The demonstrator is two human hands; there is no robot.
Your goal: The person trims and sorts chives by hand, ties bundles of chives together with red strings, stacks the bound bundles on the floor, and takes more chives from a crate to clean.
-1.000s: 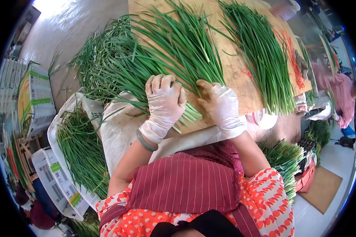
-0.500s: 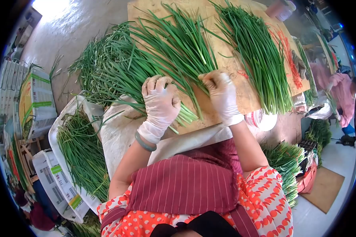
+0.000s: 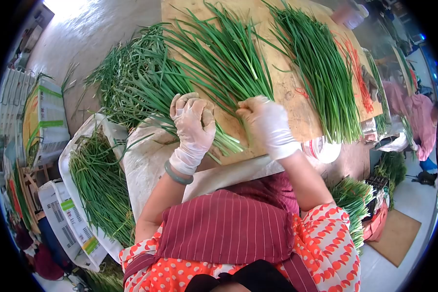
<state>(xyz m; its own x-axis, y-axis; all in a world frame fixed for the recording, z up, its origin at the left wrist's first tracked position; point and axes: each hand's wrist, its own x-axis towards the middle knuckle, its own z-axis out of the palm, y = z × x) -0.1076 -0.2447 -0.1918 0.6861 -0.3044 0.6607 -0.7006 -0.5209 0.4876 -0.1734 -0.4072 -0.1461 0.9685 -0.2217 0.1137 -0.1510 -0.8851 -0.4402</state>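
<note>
While the left bunch is held under the curled fingers of the left hand, its pale ends poking out over the surface, the middle bunch is met at its lower end by the right hand, pinched shut; whether a stalk is caught cannot be told. Beyond, the right bunch is laid beside red ties.

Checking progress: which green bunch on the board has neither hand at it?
The rightmost green bunch, beside red strings; the gloved left hand is at the left bunch, the right hand at the middle one.
</note>
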